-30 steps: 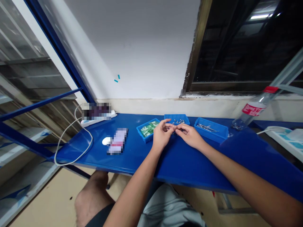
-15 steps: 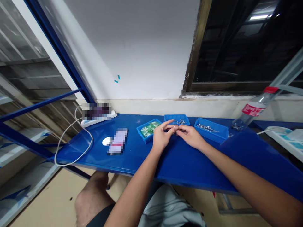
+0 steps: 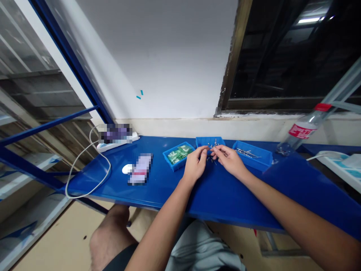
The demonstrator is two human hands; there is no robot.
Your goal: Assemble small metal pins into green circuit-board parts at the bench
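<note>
On the blue table (image 3: 158, 188), before the middle blue tray (image 3: 201, 140), we see the left hand (image 3: 194, 165) and right hand (image 3: 229, 162) meeting, fingertips pinching small metal parts (image 3: 211, 158); we cannot tell which hand holds them.

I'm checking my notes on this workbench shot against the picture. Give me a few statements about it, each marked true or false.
1. Both hands meet over the blue table in front of the middle tray. True: the left hand and right hand pinch small metal parts between their fingertips.
2. The left tray holds green pieces. True.
3. The plastic bottle stands upright at the table's left end. False: it leans tilted at the right, near the window.
4. The right tray is stacked on the middle tray. False: it sits beside it on the table.
5. A white cable loops off the table's left edge. True.
</note>
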